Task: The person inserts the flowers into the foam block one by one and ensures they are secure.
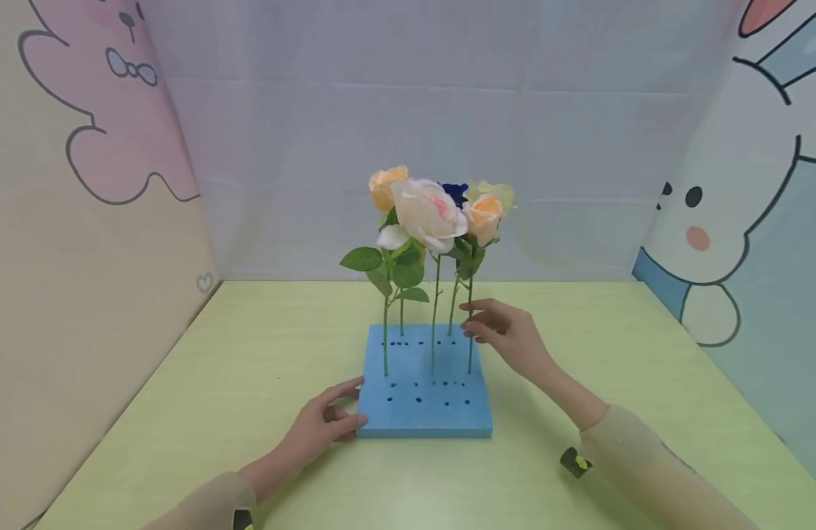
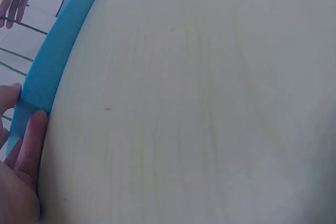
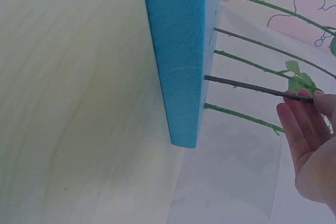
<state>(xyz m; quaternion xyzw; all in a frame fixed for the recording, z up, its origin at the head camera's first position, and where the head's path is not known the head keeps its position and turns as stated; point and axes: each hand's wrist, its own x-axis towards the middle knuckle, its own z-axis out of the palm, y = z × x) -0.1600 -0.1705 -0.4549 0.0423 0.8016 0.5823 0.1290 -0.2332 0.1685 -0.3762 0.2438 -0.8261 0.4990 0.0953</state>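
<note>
A blue foam block [image 1: 414,416], dotted with small holes, lies flat and holds several upright artificial flowers. My left hand [image 1: 320,419] rests against its left side, thumb at the front corner; the left wrist view shows the fingertips [image 2: 37,121] on the block's edge. With thumb and fingers, my right hand [image 1: 514,340] pinches the stem of a peach rose [image 1: 484,218] at the right. That dark stem [image 3: 244,85] meets the block in the right wrist view. A large pale pink flower [image 1: 431,213] stands in the middle, with an orange-yellow rose [image 1: 385,188] behind it.
Behind the peach rose are a dark blue flower [image 1: 455,193] and a pale yellow flower [image 1: 504,196]. Green leaves [image 1: 408,272] spread at the left stems. The light wood-patterned table [image 1: 282,331] meets a pale back curtain [image 1: 302,147] and cartoon-printed side walls.
</note>
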